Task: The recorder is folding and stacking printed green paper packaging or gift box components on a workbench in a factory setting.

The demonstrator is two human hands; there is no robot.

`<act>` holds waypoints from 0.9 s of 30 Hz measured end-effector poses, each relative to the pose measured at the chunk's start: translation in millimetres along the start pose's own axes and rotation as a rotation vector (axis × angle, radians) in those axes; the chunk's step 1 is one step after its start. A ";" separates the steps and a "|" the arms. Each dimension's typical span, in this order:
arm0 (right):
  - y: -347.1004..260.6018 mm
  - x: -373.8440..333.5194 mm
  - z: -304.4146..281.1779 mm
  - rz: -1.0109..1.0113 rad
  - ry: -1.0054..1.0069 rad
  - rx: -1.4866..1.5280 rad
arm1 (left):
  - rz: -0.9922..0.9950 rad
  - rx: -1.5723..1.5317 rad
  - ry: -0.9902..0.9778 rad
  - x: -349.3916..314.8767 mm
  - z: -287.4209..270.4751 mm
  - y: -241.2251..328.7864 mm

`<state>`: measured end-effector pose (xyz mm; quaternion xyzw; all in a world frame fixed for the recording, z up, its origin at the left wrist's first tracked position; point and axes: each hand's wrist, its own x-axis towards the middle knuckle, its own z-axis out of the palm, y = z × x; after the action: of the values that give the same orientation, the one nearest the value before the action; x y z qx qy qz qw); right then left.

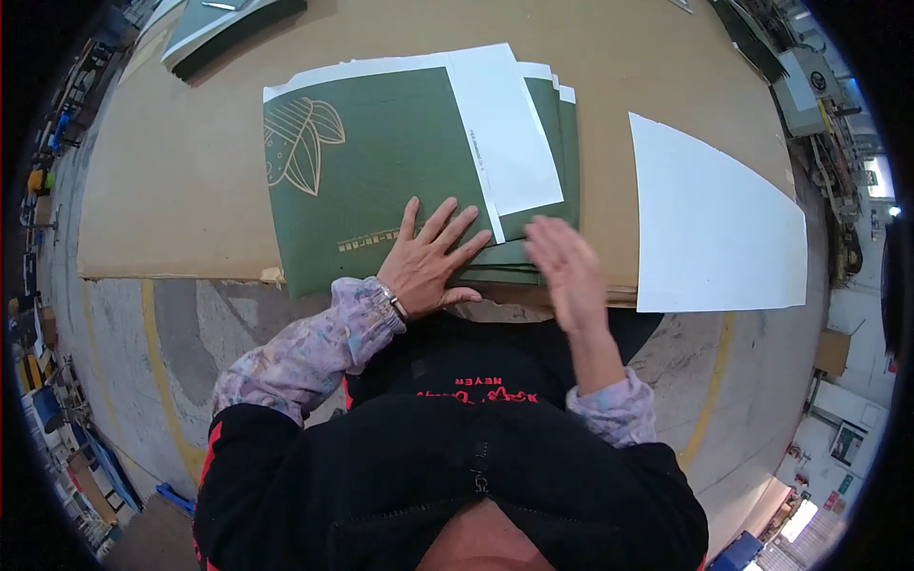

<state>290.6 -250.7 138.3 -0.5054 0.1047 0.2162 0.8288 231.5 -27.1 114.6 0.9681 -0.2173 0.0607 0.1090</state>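
Observation:
A dark green printed sheet with gold leaf line art lies on top of a loose pile near the table's front edge. Its right part is a white panel, slanted over the sheets below. More green sheets with white margins stick out unevenly on the right. My left hand rests flat on the top sheet's lower part, fingers spread. Just right of the pile's lower corner is my right hand, slightly blurred, with its fingers stretched out and nothing held. Whether it touches the sheets I cannot tell.
A large white sheet lies on the right, its lower edge reaching past the brown tabletop. Another green-and-white stack sits at the far left with a small metal item on it. A dark stack stands far right, near machinery.

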 end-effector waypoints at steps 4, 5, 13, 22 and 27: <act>-23.4 -2.3 -50.6 -0.035 0.116 -0.095 | -0.001 -0.113 0.069 28.2 -2.9 19.6; -25.1 -2.3 -53.0 -0.012 0.100 -0.081 | -0.001 -0.113 -0.013 35.8 -3.7 24.3; -26.8 17.1 -50.8 -0.027 0.060 -0.120 | -0.051 0.015 -0.047 43.4 10.7 43.9; -16.3 26.9 -35.7 -0.087 0.033 -0.168 | -0.093 -0.021 -0.031 41.8 17.3 44.4; -8.2 38.5 -26.4 -0.178 -0.189 -0.504 | -0.093 -0.053 0.009 40.0 20.9 42.9</act>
<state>329.6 -267.6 117.4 -0.6804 -0.0749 0.2078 0.6988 250.3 -86.1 108.9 0.9736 -0.1730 0.0543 0.1384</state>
